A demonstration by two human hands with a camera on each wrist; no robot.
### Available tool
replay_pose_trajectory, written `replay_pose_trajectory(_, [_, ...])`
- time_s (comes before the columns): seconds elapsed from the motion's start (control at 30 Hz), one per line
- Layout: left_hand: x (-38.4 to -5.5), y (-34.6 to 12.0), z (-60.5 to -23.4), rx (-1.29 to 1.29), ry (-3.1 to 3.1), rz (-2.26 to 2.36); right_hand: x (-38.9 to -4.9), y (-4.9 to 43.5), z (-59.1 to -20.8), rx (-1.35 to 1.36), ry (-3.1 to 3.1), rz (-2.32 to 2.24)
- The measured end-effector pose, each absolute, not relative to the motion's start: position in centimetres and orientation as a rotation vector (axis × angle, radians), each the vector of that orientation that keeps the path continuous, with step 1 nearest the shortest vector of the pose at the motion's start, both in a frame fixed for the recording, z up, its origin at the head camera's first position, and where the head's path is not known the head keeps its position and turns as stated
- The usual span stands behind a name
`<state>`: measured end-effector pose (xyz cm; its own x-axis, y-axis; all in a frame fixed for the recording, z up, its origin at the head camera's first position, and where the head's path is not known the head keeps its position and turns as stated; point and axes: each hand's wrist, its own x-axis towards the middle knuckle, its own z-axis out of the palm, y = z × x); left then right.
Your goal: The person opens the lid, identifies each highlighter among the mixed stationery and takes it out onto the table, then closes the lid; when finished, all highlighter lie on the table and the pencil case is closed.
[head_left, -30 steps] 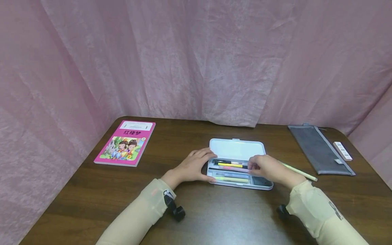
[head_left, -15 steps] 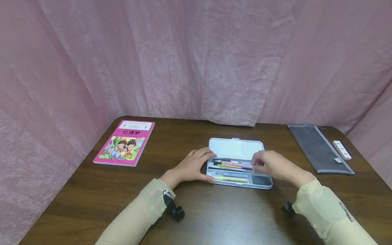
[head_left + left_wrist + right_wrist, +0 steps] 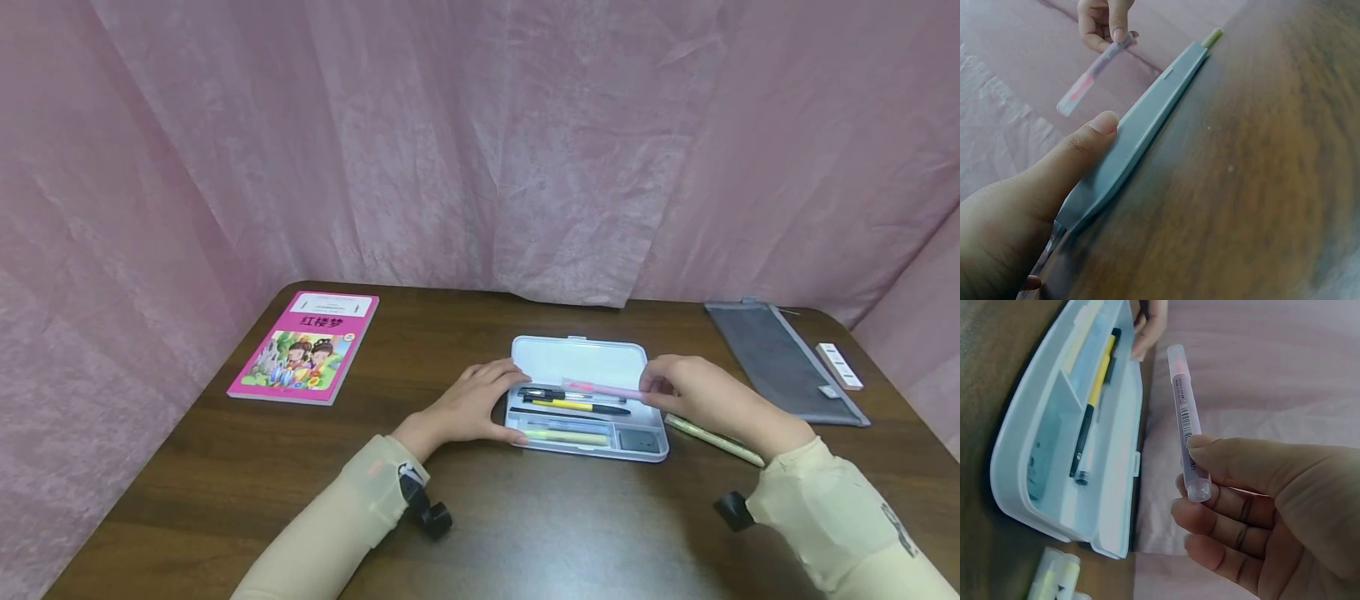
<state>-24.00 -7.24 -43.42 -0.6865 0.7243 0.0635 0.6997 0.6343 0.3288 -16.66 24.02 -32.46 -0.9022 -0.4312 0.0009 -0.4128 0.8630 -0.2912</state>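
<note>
A white pencil case point(image 3: 577, 360) lies unfolded on the table, its lid leaning back. My left hand point(image 3: 468, 404) holds its left end, thumb on the front wall and fingers toward the hinge. Between thumb and fingers of my right hand point(image 3: 697, 396) is a pink highlighter point(image 3: 1186, 419), pinched near its lower end and raised above the case's right side. Inside the case lie a yellow-and-black pen point(image 3: 1100, 381), black and clear pens behind it, and a yellow-green marker point(image 3: 566, 437) in the front compartment. A dark square piece point(image 3: 637, 440) sits in the small right compartment.
Pale green markers point(image 3: 1063, 575) lie on the table right of the case, partly beneath my right forearm. Farther right are a grey mesh pouch point(image 3: 780, 358) and a small white box point(image 3: 839, 367). A pink book point(image 3: 306, 350) lies at the left; a pink curtain point(image 3: 480, 150) hangs behind.
My right hand has lifted the pink highlighter from among the pens and moved it rightward and back. The yellow-and-black pen now shows uncovered. My left hand stays on the case.
</note>
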Motion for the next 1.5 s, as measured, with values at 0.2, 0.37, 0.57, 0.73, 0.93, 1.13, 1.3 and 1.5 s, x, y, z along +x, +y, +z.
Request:
replay_pose_trajectory(0.2, [-24.0, -7.3, -43.3, 1.216, 2.771, 0.511, -16.2, 25.0, -31.8, -0.645, 3.0, -0.455])
replay_pose_trajectory(0.37, [-24.0, -7.3, -43.3, 1.224, 2.773, 0.513, -15.7, 26.0, -31.5, -0.566, 2.998, -0.475])
replay_pose_trajectory(0.57, [-24.0, -7.3, -43.3, 1.23, 2.778, 0.51, -15.2, 27.3, -31.5, -0.55, 3.039, -0.439])
replay_pose_trajectory(0.73, [-24.0, -7.3, -43.4, 1.236, 2.787, 0.502, -14.7, 28.3, -31.7, -0.586, 3.103, -0.422])
replay_pose_trajectory(0.93, [-24.0, -7.3, -43.5, 1.234, 2.786, 0.498, -13.8, 29.6, -32.3, -0.59, 3.189, -0.415])
replay_pose_trajectory(1.13, [-24.0, -7.3, -43.4, 1.227, 2.784, 0.501, -13.2, 31.1, -33.6, -0.641, 3.281, -0.438])
replay_pose_trajectory(1.3, [-24.0, -7.3, -43.4, 1.224, 2.786, 0.49, -12.4, 32.0, -34.4, -0.649, 3.325, -0.436])
replay_pose_trajectory(1.5, [-24.0, -7.3, -43.5, 1.219, 2.782, 0.501, -11.4, 32.8, -35.6, -0.605, 3.347, -0.435])
